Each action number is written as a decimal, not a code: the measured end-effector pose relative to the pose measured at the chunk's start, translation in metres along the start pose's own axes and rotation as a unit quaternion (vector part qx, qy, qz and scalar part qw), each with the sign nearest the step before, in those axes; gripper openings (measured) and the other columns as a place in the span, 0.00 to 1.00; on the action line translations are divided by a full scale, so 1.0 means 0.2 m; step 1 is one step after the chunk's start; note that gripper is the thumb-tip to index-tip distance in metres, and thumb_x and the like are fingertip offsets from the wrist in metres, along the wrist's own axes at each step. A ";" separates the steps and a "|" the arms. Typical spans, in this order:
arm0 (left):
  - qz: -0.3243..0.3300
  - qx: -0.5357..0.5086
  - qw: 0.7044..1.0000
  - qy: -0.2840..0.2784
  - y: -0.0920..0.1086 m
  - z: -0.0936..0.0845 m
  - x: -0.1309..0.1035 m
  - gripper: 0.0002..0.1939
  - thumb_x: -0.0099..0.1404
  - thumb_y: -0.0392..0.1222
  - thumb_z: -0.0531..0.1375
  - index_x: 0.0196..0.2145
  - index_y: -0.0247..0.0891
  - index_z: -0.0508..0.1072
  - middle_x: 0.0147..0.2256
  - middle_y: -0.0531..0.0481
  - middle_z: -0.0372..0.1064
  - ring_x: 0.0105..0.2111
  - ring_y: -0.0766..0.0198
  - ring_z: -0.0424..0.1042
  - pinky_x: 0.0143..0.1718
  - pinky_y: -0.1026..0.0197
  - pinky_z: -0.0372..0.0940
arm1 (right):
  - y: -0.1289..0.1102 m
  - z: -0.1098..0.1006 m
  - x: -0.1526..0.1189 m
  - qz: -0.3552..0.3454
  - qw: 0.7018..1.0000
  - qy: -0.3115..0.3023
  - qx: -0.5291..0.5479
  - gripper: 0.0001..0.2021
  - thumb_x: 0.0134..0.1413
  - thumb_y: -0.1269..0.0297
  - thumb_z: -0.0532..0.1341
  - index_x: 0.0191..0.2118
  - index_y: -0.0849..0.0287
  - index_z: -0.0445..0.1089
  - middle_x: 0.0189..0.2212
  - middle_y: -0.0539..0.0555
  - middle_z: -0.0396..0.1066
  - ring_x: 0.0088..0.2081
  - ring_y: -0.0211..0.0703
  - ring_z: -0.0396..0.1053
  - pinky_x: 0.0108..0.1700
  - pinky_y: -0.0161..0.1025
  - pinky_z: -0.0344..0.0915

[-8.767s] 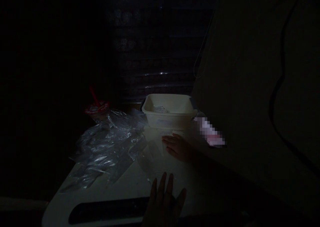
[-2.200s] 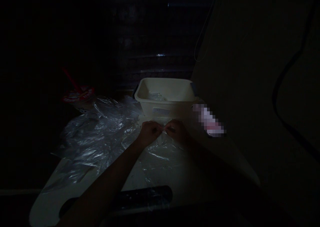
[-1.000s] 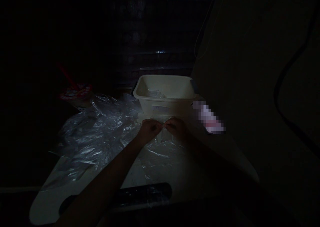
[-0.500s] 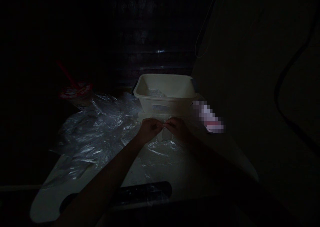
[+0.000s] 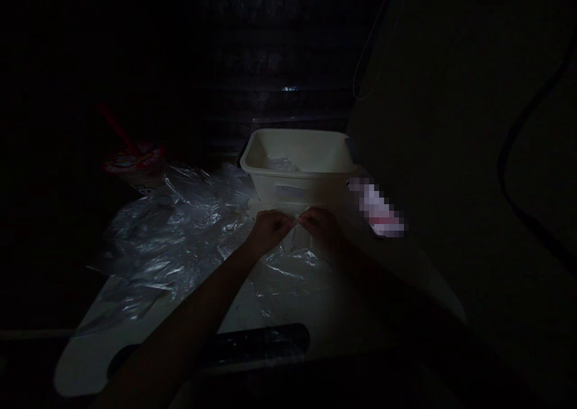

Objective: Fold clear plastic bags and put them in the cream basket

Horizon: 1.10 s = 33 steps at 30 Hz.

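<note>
Where pinched between left hand (image 5: pixel 273 226) and right hand (image 5: pixel 318 221), both with fingers curled closed and fingertips almost meeting: clear plastic film (image 5: pixel 293 263), thin, glossy, creased, limp over the white worktop (image 5: pixel 88 361). Long axis: from the pinch, near the far end, back toward the near edge; full outline too dark to tell. Just beyond the hands: cream plastic tub (image 5: pixel 315 187), smooth, rounded-rectangular, with pale label (image 5: pixel 290 190); crumpled clear plastic (image 5: pixel 282 164) inside. Left of the hands: shiny, wrinkled heap of plastic sheets (image 5: pixel 180 229); behind, round cup (image 5: pixel 144 181) with slanting red straw (image 5: pixel 117 128). Right of the hands: pixelated, pinkish elongated item (image 5: pixel 381 211). Nearer than the hands: dark, round-ended strip (image 5: pixel 252 343).
</note>
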<state>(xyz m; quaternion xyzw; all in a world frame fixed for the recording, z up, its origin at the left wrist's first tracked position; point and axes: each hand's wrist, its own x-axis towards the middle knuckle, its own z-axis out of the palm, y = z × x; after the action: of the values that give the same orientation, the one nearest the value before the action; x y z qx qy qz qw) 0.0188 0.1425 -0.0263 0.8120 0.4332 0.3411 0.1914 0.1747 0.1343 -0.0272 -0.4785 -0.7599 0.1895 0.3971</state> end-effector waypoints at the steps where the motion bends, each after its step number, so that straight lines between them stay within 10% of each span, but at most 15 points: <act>1: -0.002 0.000 1.000 0.002 0.00 0.00 0.00 0.09 0.53 0.39 0.54 0.18 0.36 0.68 0.18 0.54 0.65 0.21 0.70 0.64 0.25 0.68 0.57 | 0.00 0.00 0.00 0.004 1.000 0.001 0.000 0.08 0.44 0.68 0.55 0.18 0.61 0.64 0.16 0.48 0.64 0.21 0.33 0.61 0.25 0.30 0.56; 33: 0.036 -0.003 0.999 0.012 0.00 0.00 0.00 0.06 0.50 0.36 0.54 0.20 0.36 0.69 0.19 0.53 0.66 0.21 0.69 0.65 0.26 0.67 0.58 | 0.00 0.00 0.00 -0.064 0.997 -0.033 -0.012 0.06 0.45 0.69 0.55 0.24 0.61 0.69 0.22 0.51 0.69 0.25 0.35 0.64 0.29 0.32 0.57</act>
<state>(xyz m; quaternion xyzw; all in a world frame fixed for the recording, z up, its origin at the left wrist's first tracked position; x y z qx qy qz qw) 0.0184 0.1417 -0.0266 0.8224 0.4046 0.3588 0.1766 0.1742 0.1353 -0.0278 -0.4273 -0.8039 0.1705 0.3769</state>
